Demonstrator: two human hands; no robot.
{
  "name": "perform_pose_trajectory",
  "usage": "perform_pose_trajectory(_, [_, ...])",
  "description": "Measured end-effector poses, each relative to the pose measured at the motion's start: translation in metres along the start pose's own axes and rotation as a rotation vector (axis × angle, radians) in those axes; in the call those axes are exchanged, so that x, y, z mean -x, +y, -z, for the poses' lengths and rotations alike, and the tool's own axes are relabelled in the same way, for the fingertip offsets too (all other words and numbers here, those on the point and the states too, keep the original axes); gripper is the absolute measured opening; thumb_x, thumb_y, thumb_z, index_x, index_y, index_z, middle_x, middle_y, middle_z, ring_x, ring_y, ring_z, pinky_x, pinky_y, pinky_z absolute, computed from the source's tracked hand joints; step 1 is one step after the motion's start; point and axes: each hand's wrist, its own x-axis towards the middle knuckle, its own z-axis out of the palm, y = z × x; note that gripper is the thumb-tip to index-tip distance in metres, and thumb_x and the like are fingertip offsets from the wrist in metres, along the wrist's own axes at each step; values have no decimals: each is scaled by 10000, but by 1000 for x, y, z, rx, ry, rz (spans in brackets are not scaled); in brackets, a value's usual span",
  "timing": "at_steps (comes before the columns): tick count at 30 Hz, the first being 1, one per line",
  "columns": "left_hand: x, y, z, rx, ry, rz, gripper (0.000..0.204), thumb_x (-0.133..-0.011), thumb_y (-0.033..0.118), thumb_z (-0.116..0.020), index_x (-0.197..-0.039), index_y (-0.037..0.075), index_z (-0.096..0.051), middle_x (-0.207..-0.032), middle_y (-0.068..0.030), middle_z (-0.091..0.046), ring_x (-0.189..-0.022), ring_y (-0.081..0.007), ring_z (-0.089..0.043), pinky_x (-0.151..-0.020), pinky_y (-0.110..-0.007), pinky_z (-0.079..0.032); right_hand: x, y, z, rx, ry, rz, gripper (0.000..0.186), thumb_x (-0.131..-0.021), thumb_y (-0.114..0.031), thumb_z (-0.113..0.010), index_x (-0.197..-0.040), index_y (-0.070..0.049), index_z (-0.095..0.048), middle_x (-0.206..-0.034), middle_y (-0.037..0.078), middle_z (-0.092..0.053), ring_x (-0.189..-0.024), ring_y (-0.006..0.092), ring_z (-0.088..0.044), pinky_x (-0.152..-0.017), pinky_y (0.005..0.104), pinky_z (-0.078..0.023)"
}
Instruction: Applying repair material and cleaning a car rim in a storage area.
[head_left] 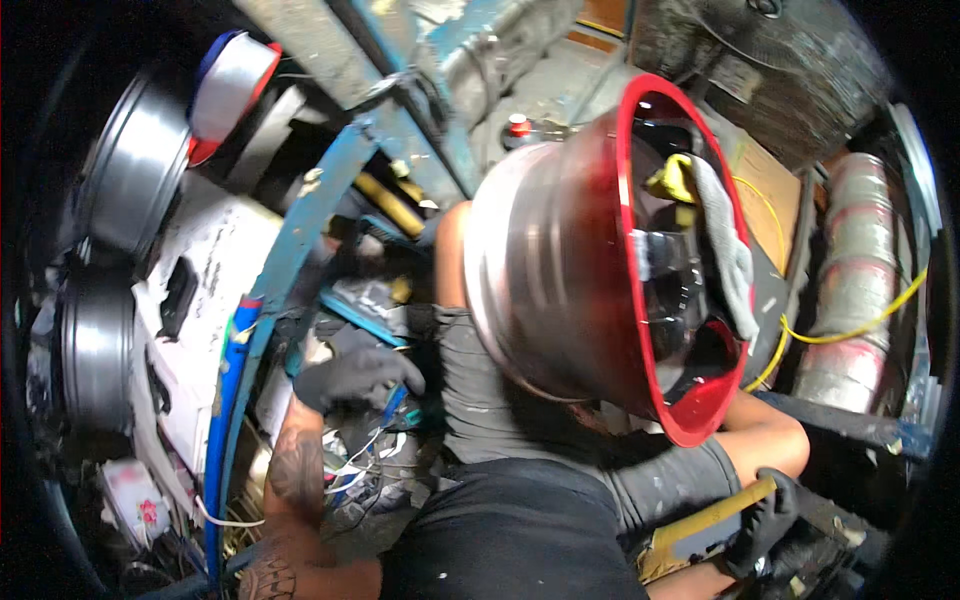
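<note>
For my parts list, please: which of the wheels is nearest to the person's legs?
The wheel with the red edge, right by them. The upper grey wheel and lower grey wheel are far left, past the blue frame.

Our wheel [545, 260] is silver with a red lip [692, 428], our left glove [355, 380] and right glove [766, 520] charcoal, our strip [705, 518] dull yellow.

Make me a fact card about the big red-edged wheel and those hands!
Main thing: car wheel rim, red-lipped, tilted over the person's thighs
On its open face: gray-and-yellow glove, seemingly
Left hand: dark-gloved, away from the rim, over clutter
Right hand: dark-gloved, at a yellow strip's end; grip unclear
Far left: silver wheel rims
Far right: yellow cord
</note>
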Motion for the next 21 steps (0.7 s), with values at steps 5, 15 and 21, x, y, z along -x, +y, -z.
perform_pose_trajectory(5, [-92, 114, -87, 187, -354, -252, 760, -915, 313, -680, -1503, 4, -311, -1430, -187, -482, -1280, -255, -521, -1110, -373, -366, 11, -21, -45, -84, 2, -325, 138, -846, -81, -698, -937, 19, -725, -747, 48, -657, -629, 113, -562, -597, 279, -458])
perform_pose_trajectory(15, [-235, 160, -200, 314, -564, -89, 399, -951, 378, -648, -1044, -9, -679, -858, 29, -625, -828, -68, -542, -763, -279, -477, 75, 61, -39, -848, 292, -287, 427, -909, -246, -717, -1210, 44, -631, -1029, 35, -646, -875, 98, -604, -785, 223, -486])
perform_pose_trajectory(21, [-254, 163, -210, 341, -731, -91, 637, -981, 542, -531, -1252, -30, -601, -1117, -81, -637, -1059, -152, -556, -957, -320, -438, 94, 71, -56, -953, 494, -281, 415, -968, -266, -604, -1287, -3, -576, -1128, 68, -670, -992, 132, -636, -889, 264, -494])
